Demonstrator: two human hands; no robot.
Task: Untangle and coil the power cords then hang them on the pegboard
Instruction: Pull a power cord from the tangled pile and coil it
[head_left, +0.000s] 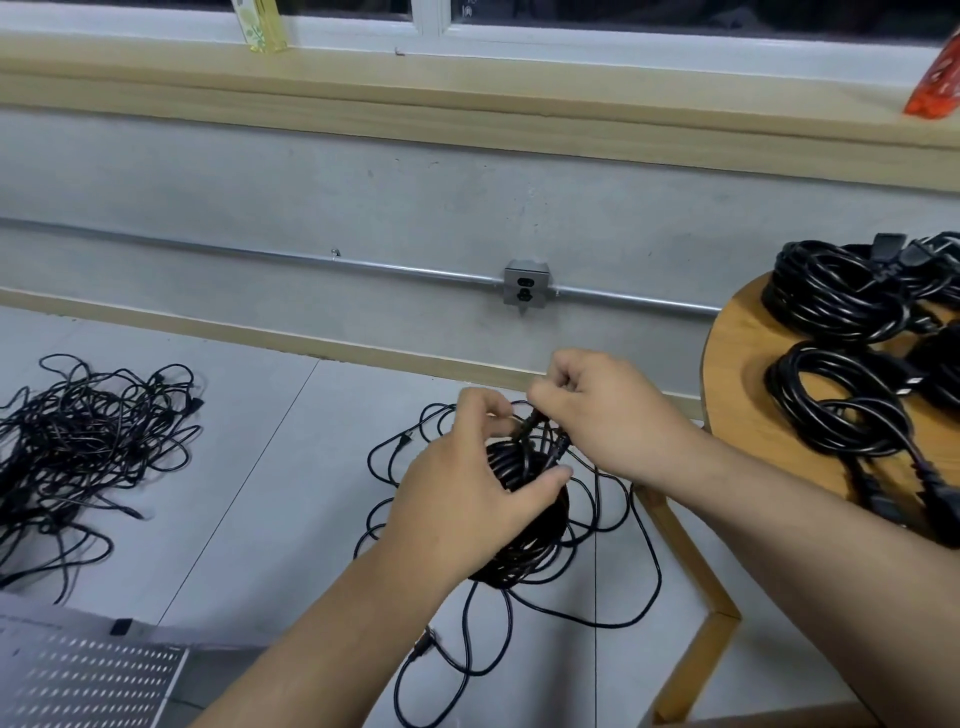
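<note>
Black power cord coil (530, 545), partly wound, is held above the grey tiled floor (260, 467), with its loose loops trailing on the tiles. Left hand (467, 483) grips the coil, thumb across it. Right hand (597, 410) pinches a strand at the coil's top. Tangled black cord heap (88, 431) lies on the floor, far left. Coiled black cords (841, 312) rest on the round wooden surface (737, 374), right. White perforated pegboard (88, 680) sits lower left.

A strip of pale tiled floor (270, 467) lay bare between the tangled heap of thin black cords (88, 431) at the left and the loose black cord loops (597, 519) in the middle — open passage. Over those loops both hands gripped a black cord bundle (530, 545). At the right, the round wooden desk (737, 364), its slanted wooden leg (693, 566) and the coiled black cords (841, 301) on it closed the way — the white perforated pegboard (93, 680) filled the near-left corner.
</note>
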